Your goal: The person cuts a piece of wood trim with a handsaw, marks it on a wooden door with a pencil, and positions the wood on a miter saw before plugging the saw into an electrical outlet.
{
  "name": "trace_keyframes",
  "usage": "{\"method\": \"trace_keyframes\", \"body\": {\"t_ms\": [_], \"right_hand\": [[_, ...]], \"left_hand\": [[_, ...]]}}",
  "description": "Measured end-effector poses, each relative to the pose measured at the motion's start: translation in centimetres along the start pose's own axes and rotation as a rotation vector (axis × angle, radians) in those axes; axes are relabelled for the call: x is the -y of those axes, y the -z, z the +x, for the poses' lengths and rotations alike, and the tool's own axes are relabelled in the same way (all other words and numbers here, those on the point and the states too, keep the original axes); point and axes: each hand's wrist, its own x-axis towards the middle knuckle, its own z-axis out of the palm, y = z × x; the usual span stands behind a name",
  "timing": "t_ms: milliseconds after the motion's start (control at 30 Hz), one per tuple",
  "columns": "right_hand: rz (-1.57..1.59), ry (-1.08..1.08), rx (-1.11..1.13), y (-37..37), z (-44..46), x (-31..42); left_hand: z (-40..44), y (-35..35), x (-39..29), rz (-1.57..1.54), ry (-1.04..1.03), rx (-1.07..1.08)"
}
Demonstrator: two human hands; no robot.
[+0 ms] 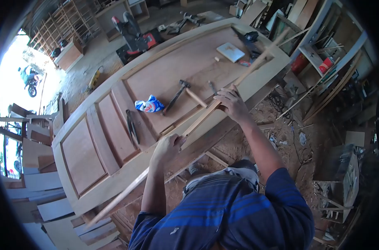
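A long, thin wooden strip (197, 121) runs diagonally across my front, from low at the left to high at the right. My left hand (167, 149) is closed around its middle part. Farther up, my right hand (232, 103) grips the same strip, fingers over the top. Beneath it lies a large panelled wooden door (172, 71), its near edge close to my body. On the door, a hammer (175, 98) rests beside a blue and white packet (149, 104). Dark pincers (132, 127) lie to the left of these.
Toward the door's far right end lie a pale flat block (230, 52) and a handsaw (247, 41). A red and black machine (141, 41) stands beyond the far edge. Boards (52, 196) are stacked at the left, and a wooden shelf frame (322, 62) stands at the right.
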Motion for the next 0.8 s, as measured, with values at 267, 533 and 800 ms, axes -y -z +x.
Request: {"method": "trace_keyframes", "body": {"t_ms": [267, 533, 800], "right_hand": [[0.088, -0.015, -0.139, 5.7, -0.8, -4.5], [0.195, -0.056, -0.059, 13.4, -9.2, -11.6], [0.221, 0.037, -0.012, 22.2, -12.5, -21.7]], "left_hand": [[-2.8, -7.9, -9.6, -0.068, -0.049, -0.232], [-4.0, -23.4, -20.7, -0.282, 0.074, -0.255], [-2.2, -34.8, -32.3, -0.516, 0.146, -0.292]]}}
